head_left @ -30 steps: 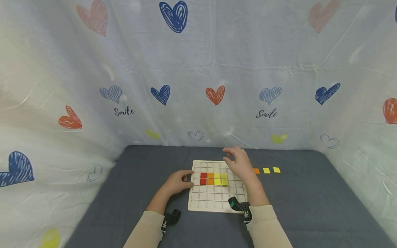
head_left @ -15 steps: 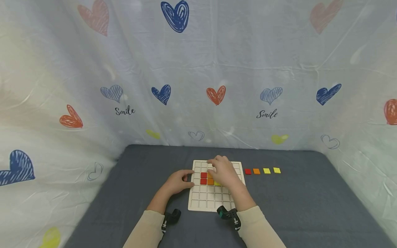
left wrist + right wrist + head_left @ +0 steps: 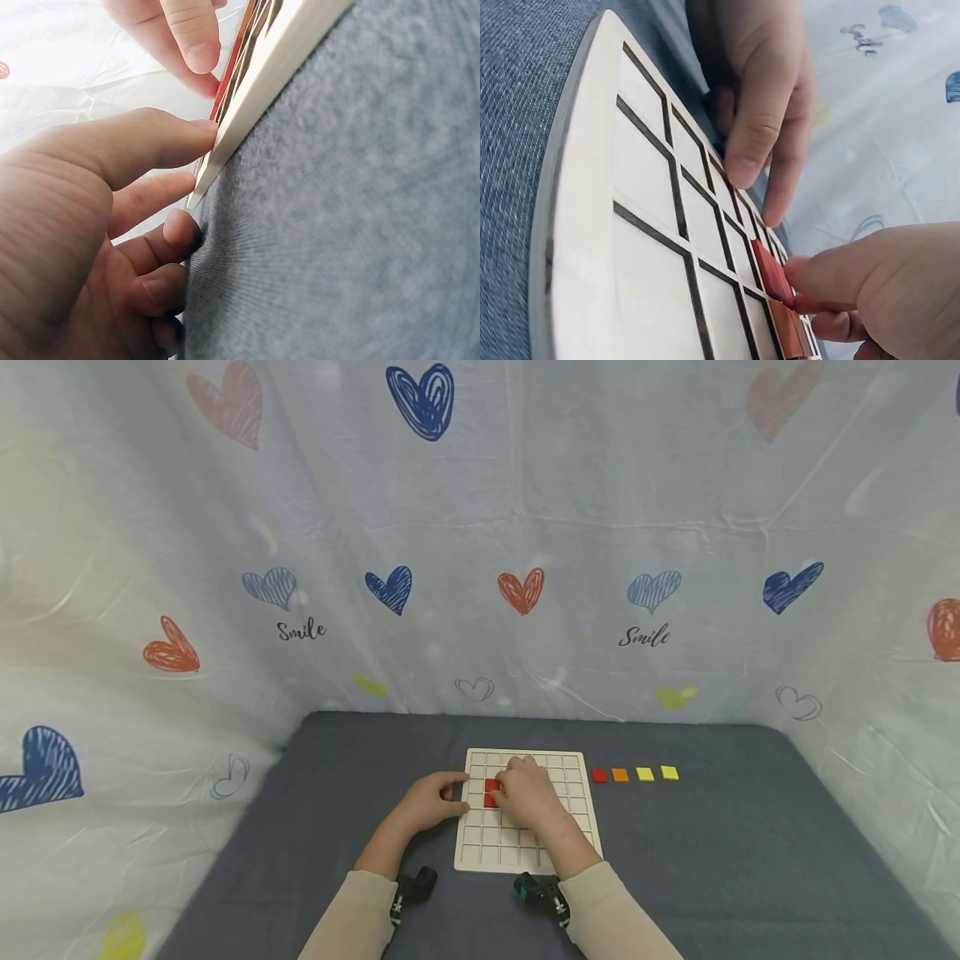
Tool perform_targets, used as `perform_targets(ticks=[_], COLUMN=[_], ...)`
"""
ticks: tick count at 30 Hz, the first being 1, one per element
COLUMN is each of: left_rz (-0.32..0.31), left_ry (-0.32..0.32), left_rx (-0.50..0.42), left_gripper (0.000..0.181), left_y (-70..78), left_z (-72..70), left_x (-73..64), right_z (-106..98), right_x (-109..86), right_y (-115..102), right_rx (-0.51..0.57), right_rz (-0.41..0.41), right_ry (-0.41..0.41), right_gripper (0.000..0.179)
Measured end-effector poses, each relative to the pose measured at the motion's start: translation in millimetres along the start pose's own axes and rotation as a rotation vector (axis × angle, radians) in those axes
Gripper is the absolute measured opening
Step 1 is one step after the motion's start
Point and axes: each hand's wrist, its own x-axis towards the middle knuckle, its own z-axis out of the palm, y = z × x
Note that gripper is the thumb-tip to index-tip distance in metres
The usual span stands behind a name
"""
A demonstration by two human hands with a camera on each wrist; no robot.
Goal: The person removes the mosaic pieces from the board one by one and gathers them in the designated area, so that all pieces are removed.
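Observation:
A square light-wood grid board (image 3: 480,852) lies on the dark grey tabletop. My left hand (image 3: 427,800) is at its left edge, with thumb and index fingertip touching the rim. My right hand (image 3: 531,797) reaches over the middle of the board, fingers bent down to the tiles. Red tiles (image 3: 491,786) show at the tip of its thumb. In the right wrist view its thumb (image 3: 832,274) is right at a red tile (image 3: 771,270), beside an orange tile (image 3: 786,330). The hand covers the tiles further right; whether it pinches one I cannot tell.
Right of the board, loose tiles lie in a row: one red (image 3: 599,775), one orange (image 3: 620,775) and two yellow, the nearer being a yellow tile (image 3: 645,774). A white curtain (image 3: 570,652) printed with hearts hangs behind and at both sides of the table.
My right hand has moved left and down from the board's back right onto the tiles in the middle, uncovering the loose red tile. My left hand has stayed at the board's edge.

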Motion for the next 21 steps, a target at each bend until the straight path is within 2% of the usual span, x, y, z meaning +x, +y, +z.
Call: perform_targets(ticks=[11,17,21], left_rz=[-0.008,0.004,0.004], left_ry=[-0.007,-0.01,-0.013], left_rx=[-0.016,-0.02,-0.021], left_gripper=[0.052,0.052,0.052], left_y=[-1.3,-0.5,-0.4], left_z=[-0.3,-0.8,-1.0], left_x=[1.0,-0.6,-0.7], right_z=[2.7,5.8,2.2], right_x=[2.6,3.3,4.3], right_y=[2.7,3.5,4.4], right_rx=[0.092,0.046,0.067], right_rz=[0.046,0.046,0.037], right_ry=[0.079,0.109,0.127], right_gripper=[0.018,0.017,0.016])
